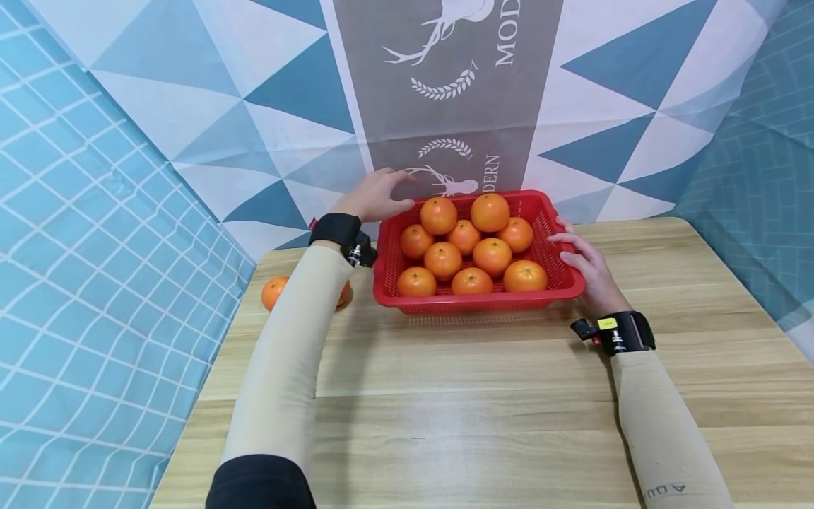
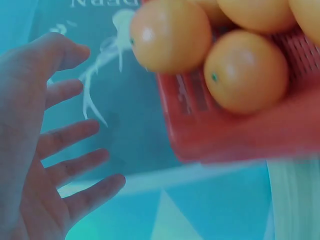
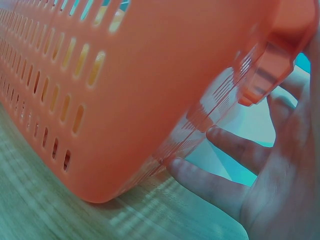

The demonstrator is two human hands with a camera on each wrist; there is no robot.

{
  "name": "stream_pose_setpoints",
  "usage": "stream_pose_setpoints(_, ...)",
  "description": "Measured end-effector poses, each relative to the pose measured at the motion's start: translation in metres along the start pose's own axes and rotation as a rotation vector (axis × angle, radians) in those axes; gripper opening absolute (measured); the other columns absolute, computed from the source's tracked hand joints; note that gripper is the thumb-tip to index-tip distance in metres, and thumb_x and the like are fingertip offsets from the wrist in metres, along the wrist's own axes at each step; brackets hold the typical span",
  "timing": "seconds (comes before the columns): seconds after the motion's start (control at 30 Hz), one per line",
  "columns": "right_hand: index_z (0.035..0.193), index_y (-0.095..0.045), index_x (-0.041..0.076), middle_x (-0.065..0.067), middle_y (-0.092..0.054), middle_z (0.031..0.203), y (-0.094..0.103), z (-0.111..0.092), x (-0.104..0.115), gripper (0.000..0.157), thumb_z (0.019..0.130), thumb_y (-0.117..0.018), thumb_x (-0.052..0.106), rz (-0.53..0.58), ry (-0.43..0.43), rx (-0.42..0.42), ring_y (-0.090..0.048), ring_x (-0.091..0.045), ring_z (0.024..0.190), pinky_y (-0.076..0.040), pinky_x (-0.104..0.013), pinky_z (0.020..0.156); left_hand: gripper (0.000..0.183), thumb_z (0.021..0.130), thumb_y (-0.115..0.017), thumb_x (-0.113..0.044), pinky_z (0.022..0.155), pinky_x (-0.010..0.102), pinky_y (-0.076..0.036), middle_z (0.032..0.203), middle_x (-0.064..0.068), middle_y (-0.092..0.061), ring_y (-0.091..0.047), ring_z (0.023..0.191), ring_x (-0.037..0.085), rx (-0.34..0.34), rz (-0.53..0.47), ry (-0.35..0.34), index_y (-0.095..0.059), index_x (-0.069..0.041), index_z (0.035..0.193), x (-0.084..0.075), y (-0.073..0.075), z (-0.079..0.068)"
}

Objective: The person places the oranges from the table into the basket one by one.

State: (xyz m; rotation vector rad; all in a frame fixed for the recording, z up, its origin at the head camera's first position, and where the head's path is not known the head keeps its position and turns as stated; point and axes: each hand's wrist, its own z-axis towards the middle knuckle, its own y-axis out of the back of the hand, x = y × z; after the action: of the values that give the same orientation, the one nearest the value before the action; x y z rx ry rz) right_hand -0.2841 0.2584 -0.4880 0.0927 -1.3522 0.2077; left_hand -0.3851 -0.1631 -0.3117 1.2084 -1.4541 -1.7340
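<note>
A red plastic basket [image 1: 467,303] with slotted sides stands on the wooden table and holds several oranges [image 1: 443,261]. My left hand [image 1: 375,196] is just off the basket's back left corner. In the left wrist view its fingers [image 2: 80,162] are spread and relaxed, holding nothing, with a gap to the red rim. My right hand [image 1: 591,274] lies along the basket's right side. Its fairly straight fingers [image 3: 210,182] touch the outer wall with their tips in the right wrist view, while the upper fingers reach near the rim's handle, partly hidden.
Left of the basket, an orange [image 1: 273,292] lies on the table [image 1: 432,417], and another orange [image 1: 345,293] is mostly hidden behind the left forearm. A patterned cloth [image 1: 445,106] hangs right behind the basket. Blue tiled sheeting [image 1: 108,268] borders the table's left side.
</note>
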Motion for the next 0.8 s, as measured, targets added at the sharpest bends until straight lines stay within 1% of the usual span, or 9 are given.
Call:
stream_pose_setpoints(0.17, 0.151, -0.064, 0.013, 0.005, -0.011, 0.193, 0.000, 0.000, 0.000, 0.038, 0.116, -0.052, 0.019, -0.002, -0.009, 0.000, 0.004, -0.033, 0.181, -0.059, -0.011, 0.101, 0.065, 0.106, -0.067, -0.035, 0.129, 0.063, -0.049, 0.170, 0.022, -0.052, -0.049, 0.154, 0.041, 0.009, -0.012, 0.058, -0.054, -0.012, 0.165, 0.030, 0.002, -0.016)
stream_pose_setpoints(0.3, 0.152, -0.064, 0.013, 0.007, -0.011, 0.193, 0.000, -0.001, -0.001, 0.038, 0.116, -0.052, 0.019, -0.003, -0.018, -0.002, 0.003, -0.033, 0.181, -0.060, -0.011, 0.100, 0.063, 0.106, -0.064, -0.036, 0.127, 0.064, -0.050, 0.170, 0.023, -0.053, -0.049, 0.155, 0.042, 0.011, 0.012, 0.073, -0.055, -0.010, 0.163, 0.050, 0.004, -0.030)
stream_pose_setpoints(0.43, 0.152, -0.063, 0.013, 0.007, -0.012, 0.193, 0.000, -0.001, 0.000, 0.038, 0.116, -0.052, 0.019, -0.003, -0.019, -0.009, 0.002, -0.034, 0.181, -0.060, -0.011, 0.100, 0.061, 0.108, -0.062, -0.036, 0.126, 0.065, -0.051, 0.171, 0.024, -0.051, -0.049, 0.155, 0.044, 0.023, 0.038, 0.079, -0.056, -0.009, 0.162, 0.063, 0.008, -0.044)
stream_pose_setpoints(0.53, 0.152, -0.063, 0.011, 0.006, -0.012, 0.193, 0.000, 0.000, 0.000, 0.038, 0.116, -0.052, 0.018, 0.004, -0.014, -0.009, 0.002, -0.035, 0.180, -0.060, -0.012, 0.101, 0.060, 0.109, -0.062, -0.038, 0.126, 0.065, -0.050, 0.172, 0.024, -0.049, -0.049, 0.155, 0.044, 0.028, 0.052, 0.097, -0.057, -0.008, 0.161, 0.071, 0.011, -0.054)
stream_pose_setpoints(0.73, 0.152, -0.062, 0.010, 0.005, -0.012, 0.193, -0.001, 0.000, 0.000, 0.038, 0.116, -0.052, 0.018, 0.006, -0.010, -0.010, 0.001, -0.035, 0.180, -0.060, -0.012, 0.101, 0.061, 0.110, -0.060, -0.038, 0.131, 0.067, -0.044, 0.176, 0.026, -0.045, -0.045, 0.158, 0.047, 0.051, 0.085, 0.133, -0.055, -0.007, 0.162, 0.090, 0.016, -0.072)
stream_pose_setpoints(0.8, 0.153, -0.063, 0.011, 0.006, -0.012, 0.193, -0.001, 0.000, 0.000, 0.039, 0.116, -0.051, 0.018, -0.002, -0.012, -0.010, 0.001, -0.033, 0.181, -0.059, -0.011, 0.101, 0.061, 0.111, -0.060, -0.039, 0.132, 0.067, -0.043, 0.177, 0.026, -0.044, -0.045, 0.159, 0.048, 0.049, 0.097, 0.146, -0.055, -0.007, 0.163, 0.096, 0.019, -0.076)
